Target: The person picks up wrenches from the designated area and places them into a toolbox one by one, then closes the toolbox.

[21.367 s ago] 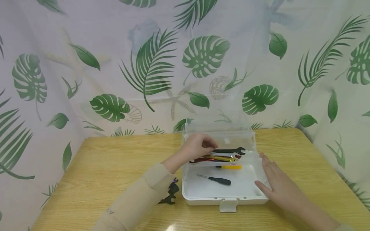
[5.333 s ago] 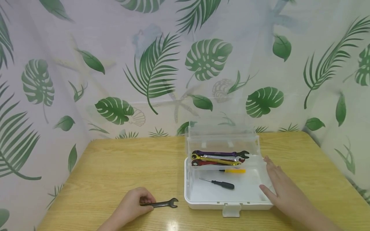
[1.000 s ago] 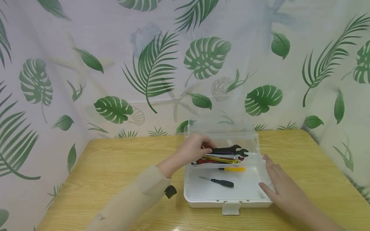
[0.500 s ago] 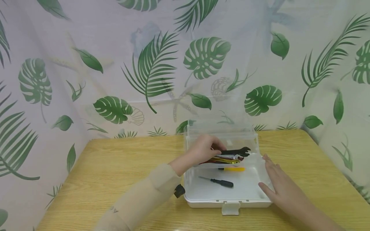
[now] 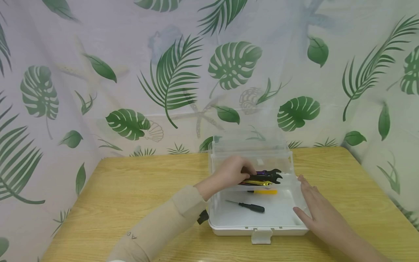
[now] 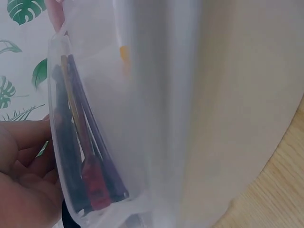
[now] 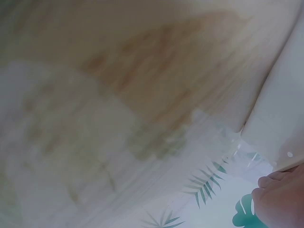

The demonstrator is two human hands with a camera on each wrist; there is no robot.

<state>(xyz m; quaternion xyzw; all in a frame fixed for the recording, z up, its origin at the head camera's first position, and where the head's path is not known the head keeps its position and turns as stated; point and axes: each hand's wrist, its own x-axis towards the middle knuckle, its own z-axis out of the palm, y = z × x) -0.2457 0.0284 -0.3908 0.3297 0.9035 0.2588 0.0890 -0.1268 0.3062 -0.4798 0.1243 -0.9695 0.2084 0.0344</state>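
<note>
My left hand [image 5: 233, 172] reaches into the open white toolbox [image 5: 229, 228] and grips the handle end of a black wrench [image 5: 269, 177]. The wrench lies on a stack of purple, gold and red wrenches [image 5: 258, 183] in the clear upper tray [image 5: 292, 178]. In the left wrist view the wrenches [image 6: 88, 156] show through the tray's clear wall, with my left hand [image 6: 23, 180] beside them. My right hand [image 5: 315, 209] lies flat, fingers straight, against the box's right side. Only a fingertip [image 7: 280, 202] of it shows in the blurred right wrist view.
A black screwdriver [image 5: 249, 207] and a yellow-handled tool [image 5: 267, 191] lie on the box floor. The clear lid [image 5: 250, 145] stands upright at the back. The box sits on a wooden table [image 5: 131, 189] walled by leaf-print curtains [image 5: 170, 80]. A latch [image 5: 260, 236] hangs at the front.
My left hand took the black wrench from the table to the box. Over the last second it lowered the wrench onto the stack and shifted slightly right. The right hand stayed put.
</note>
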